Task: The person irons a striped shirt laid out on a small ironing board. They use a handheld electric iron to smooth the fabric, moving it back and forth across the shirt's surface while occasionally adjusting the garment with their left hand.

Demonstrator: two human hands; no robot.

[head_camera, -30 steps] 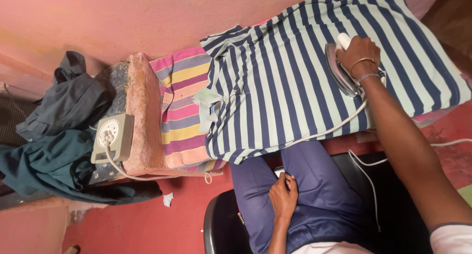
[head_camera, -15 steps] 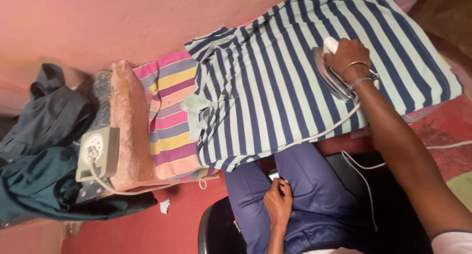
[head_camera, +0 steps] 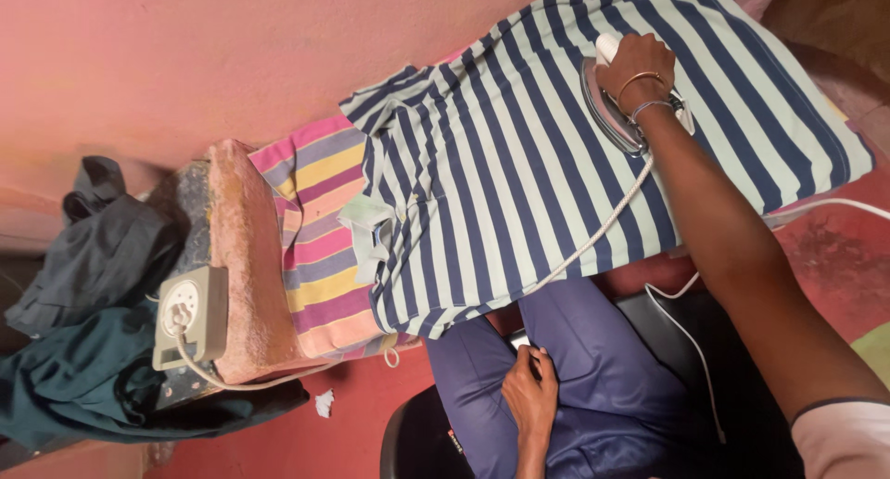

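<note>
A navy and pale green striped shirt (head_camera: 519, 164) lies spread over a cloth with pink, yellow and purple stripes (head_camera: 320, 229) on a padded board. My right hand (head_camera: 635, 66) grips the white handle of a metal iron (head_camera: 607, 108), which sits flat on the shirt's upper part. Its white cord (head_camera: 593, 242) trails down off the board's near edge. My left hand (head_camera: 530, 391) rests on my thigh in purple trousers (head_camera: 593, 368), fingers curled together and holding nothing that I can see.
A grey socket box (head_camera: 190, 317) with a plugged-in cord sits at the board's left end (head_camera: 236, 256). Dark green and grey clothes (head_camera: 83, 349) are heaped to its left. A pink wall (head_camera: 232, 52) runs behind. I sit on a black chair (head_camera: 417, 442) over a red floor.
My right hand has slid the iron further up the shirt, away from me. The left hand stays on my thigh. The view has shifted a little.
</note>
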